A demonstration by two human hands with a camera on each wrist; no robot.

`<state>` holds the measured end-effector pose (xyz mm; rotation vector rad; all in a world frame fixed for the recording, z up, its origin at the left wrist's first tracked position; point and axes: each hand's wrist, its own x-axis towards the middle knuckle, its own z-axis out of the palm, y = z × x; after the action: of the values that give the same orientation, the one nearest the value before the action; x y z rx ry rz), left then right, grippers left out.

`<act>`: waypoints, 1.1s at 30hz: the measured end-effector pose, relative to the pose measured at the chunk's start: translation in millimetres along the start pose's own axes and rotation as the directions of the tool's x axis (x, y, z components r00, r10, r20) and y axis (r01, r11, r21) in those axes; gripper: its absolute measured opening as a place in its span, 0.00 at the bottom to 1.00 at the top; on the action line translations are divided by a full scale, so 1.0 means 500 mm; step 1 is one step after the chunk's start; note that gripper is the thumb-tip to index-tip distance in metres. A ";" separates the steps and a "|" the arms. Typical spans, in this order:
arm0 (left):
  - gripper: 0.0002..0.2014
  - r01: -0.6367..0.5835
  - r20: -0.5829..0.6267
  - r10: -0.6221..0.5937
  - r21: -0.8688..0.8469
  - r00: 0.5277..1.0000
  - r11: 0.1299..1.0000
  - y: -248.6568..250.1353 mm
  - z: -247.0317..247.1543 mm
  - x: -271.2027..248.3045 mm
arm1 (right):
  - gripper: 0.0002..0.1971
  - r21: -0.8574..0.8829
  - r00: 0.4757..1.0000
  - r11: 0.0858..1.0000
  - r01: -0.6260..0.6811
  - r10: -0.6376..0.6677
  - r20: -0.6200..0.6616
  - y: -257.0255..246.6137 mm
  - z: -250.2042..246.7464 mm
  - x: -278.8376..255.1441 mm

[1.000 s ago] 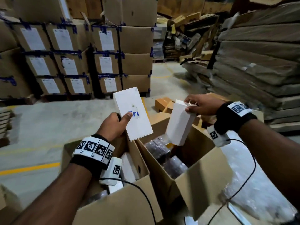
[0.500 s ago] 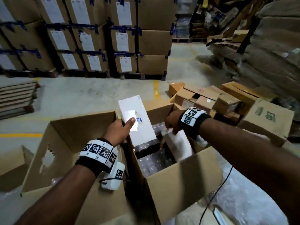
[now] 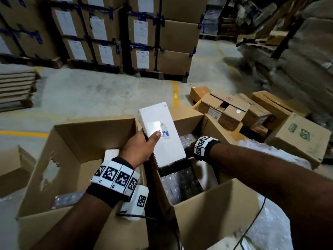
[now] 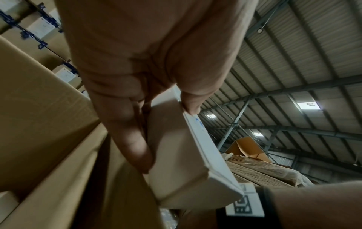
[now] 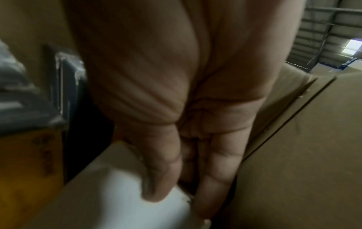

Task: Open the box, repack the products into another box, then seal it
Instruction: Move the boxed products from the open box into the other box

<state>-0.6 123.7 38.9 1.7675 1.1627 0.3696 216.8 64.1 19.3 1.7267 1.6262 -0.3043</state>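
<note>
My left hand [image 3: 138, 150] grips a white product box [image 3: 162, 136] with blue print, thumb on its front face, and holds it tilted over the gap between two open cartons. The left wrist view shows my left hand [image 4: 166, 136] with its fingers curled under that white box [image 4: 186, 178]. My right hand [image 3: 190, 150] reaches down inside the right carton [image 3: 216, 204] and is mostly hidden behind the held box. In the right wrist view my right hand [image 5: 182, 196] pinches a second white box [image 5: 117, 201] against the carton wall. Dark shrink-wrapped packs [image 3: 182, 184] fill the right carton.
The left carton [image 3: 90, 134] has a torn hole in its side and holds another white box [image 3: 111, 154]. Labelled cartons [image 3: 140, 33] are stacked on pallets behind. Loose small cartons [image 3: 228, 109] and a green-printed carton [image 3: 299, 134] lie to the right. Flattened cardboard [image 3: 16, 87] is piled at left.
My right hand has carried its white box from above the right carton down into it. The left hand keeps hold of its box. The head view has tilted down.
</note>
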 end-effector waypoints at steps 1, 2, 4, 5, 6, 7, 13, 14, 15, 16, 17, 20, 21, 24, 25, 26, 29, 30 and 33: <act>0.27 0.004 -0.003 -0.004 -0.013 1.000 1.000 0.002 -0.001 0.000 | 0.24 0.028 1.000 1.000 0.005 -0.004 -0.029 -0.004 0.013 0.013; 0.27 0.013 -0.003 -0.013 -0.026 1.000 1.000 0.005 -0.003 -0.002 | 0.25 0.034 0.999 0.999 0.003 -0.002 -0.041 -0.007 0.023 0.024; 0.24 0.025 0.006 -0.024 -0.049 1.000 0.998 0.008 -0.004 -0.003 | 0.28 0.074 1.000 0.997 -0.005 0.006 -0.019 -0.010 0.046 0.050; 0.21 0.023 0.011 -0.022 -0.053 1.000 0.998 0.010 -0.004 -0.004 | 0.29 0.080 1.000 0.997 -0.003 0.004 -0.018 -0.005 0.059 0.064; 0.18 0.022 0.016 -0.022 -0.050 1.000 0.998 0.012 -0.005 -0.006 | 0.28 0.076 1.000 0.997 -0.018 0.017 0.010 0.001 0.068 0.068; 0.17 0.018 0.016 -0.018 -0.044 1.000 0.999 0.015 -0.006 -0.008 | 0.27 0.086 1.000 0.996 0.003 -0.004 0.013 0.007 0.070 0.067; 0.21 0.017 0.028 -0.018 0.021 0.999 1.000 0.026 -0.004 -0.002 | 0.25 0.197 0.991 0.980 -0.039 0.013 0.133 0.040 0.076 0.049; 0.22 0.016 0.034 -0.017 0.023 0.999 1.000 0.027 -0.004 -0.002 | 0.27 0.186 0.994 0.982 -0.037 0.017 0.108 0.041 0.080 0.049; 0.22 0.017 0.034 -0.017 0.023 0.999 1.000 0.029 -0.003 -0.002 | 0.27 0.190 0.995 0.980 -0.056 0.040 0.091 0.038 0.074 0.042; 0.22 0.015 0.034 -0.016 0.021 0.999 1.000 0.030 -0.003 -0.003 | 0.26 0.179 0.996 0.983 -0.049 0.035 0.078 0.032 0.061 0.032; 0.21 0.013 0.035 -0.013 0.022 0.999 1.000 0.032 -0.004 -0.003 | 0.27 0.100 0.994 0.995 0.001 -0.012 0.109 0.030 0.044 0.020; 0.20 0.022 0.053 -0.023 0.029 0.998 0.999 0.035 -0.007 -0.002 | 0.22 -0.059 0.993 0.991 0.118 -0.116 0.032 0.038 0.031 0.019; 0.22 0.025 0.064 -0.027 0.028 0.998 0.999 0.036 -0.009 -0.002 | 0.15 -0.022 0.995 0.995 0.094 -0.094 -0.013 0.042 0.020 0.019; 0.25 0.032 0.096 -0.034 0.021 0.995 0.999 0.034 -0.012 -0.002 | 0.11 0.316 0.998 0.948 0.039 -0.023 -0.055 0.053 -0.045 -0.008; 0.25 0.034 0.100 -0.036 0.022 0.994 0.999 0.035 -0.013 -0.002 | 0.15 0.392 0.992 0.917 0.067 -0.020 -0.122 0.060 -0.074 -0.029; 0.25 0.036 0.105 -0.039 0.030 0.994 0.999 0.037 -0.013 -0.002 | 0.17 0.469 0.972 0.875 0.121 -0.007 -0.236 0.067 -0.104 -0.052; 0.26 0.000 0.134 -0.008 0.058 0.991 0.998 0.049 -0.007 -0.002 | 0.20 0.628 0.873 0.737 0.251 0.107 -0.475 0.086 -0.147 -0.097; 0.26 -0.034 0.147 0.024 0.064 0.989 0.997 0.055 -0.002 -0.004 | 0.22 0.648 0.844 0.693 0.315 0.109 -0.526 0.088 -0.154 -0.108; 0.22 -0.133 0.182 0.118 0.070 0.976 0.989 0.080 0.016 -0.014 | 0.27 0.598 0.811 0.712 0.367 0.071 -0.581 0.084 -0.173 -0.147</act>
<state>23.0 109.9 69.8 1.9097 0.9542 0.2353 217.5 66.4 140.1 2.4136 2.3105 -0.5802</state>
